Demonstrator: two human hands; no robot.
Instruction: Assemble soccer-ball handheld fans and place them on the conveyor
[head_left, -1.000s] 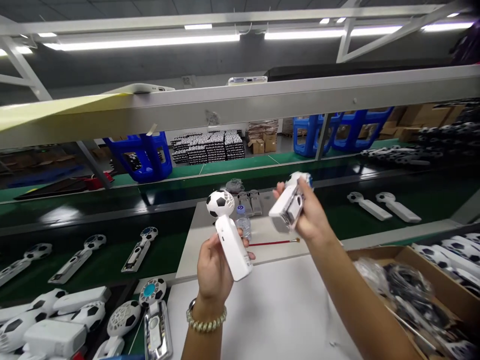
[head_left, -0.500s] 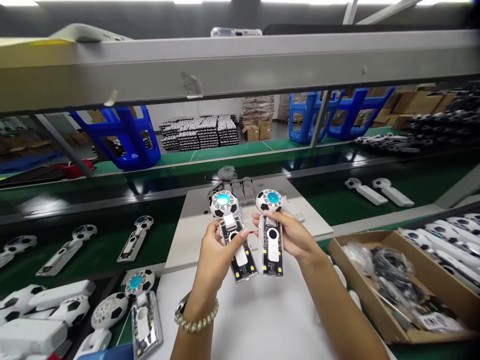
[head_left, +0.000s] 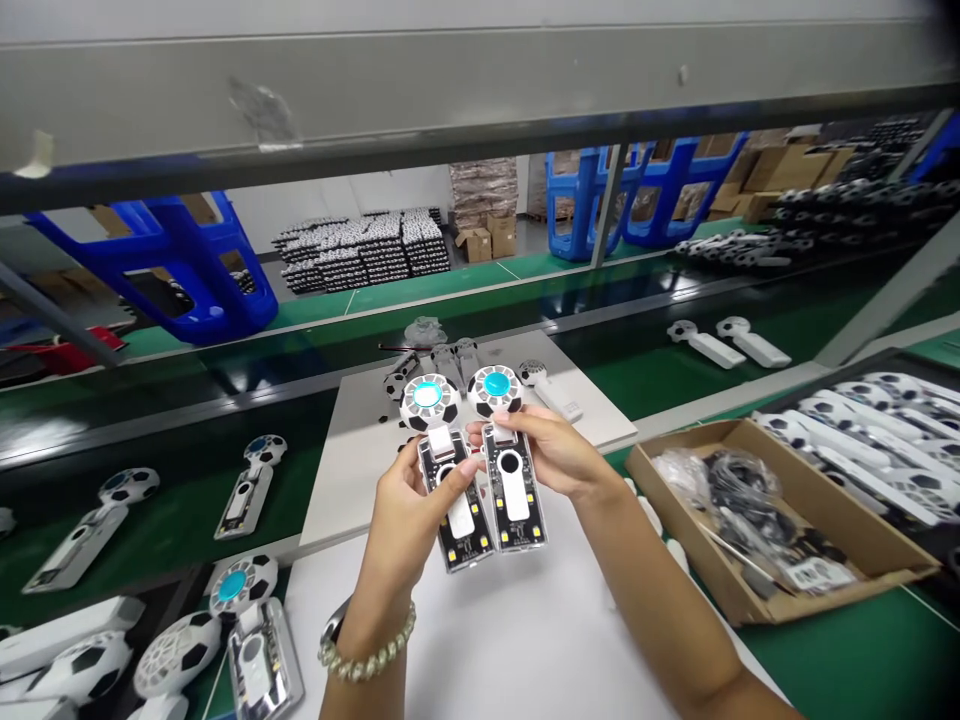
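Observation:
My left hand is closed round a football-headed handheld fan, its thumb across the clear handle, where a black circuit board and a white piece show. A second fan of the same kind is in my right hand, gripped near the neck below its ball head. Both fans are held side by side over the white work surface, heads away from me, with blue discs at their centres. The handles' lower ends are close together; whether they touch I cannot tell. My right fingers are partly hidden behind the fan.
A white board behind my hands bears several more fans. At right stands a cardboard box with cables and plastic bags, beside a tray of white fans. More fans lie at left. A grey beam crosses overhead.
The two fans have come closer together. My view has shifted, so the hands and bench appear further left and the overhead beam higher. Both hands keep their hold.

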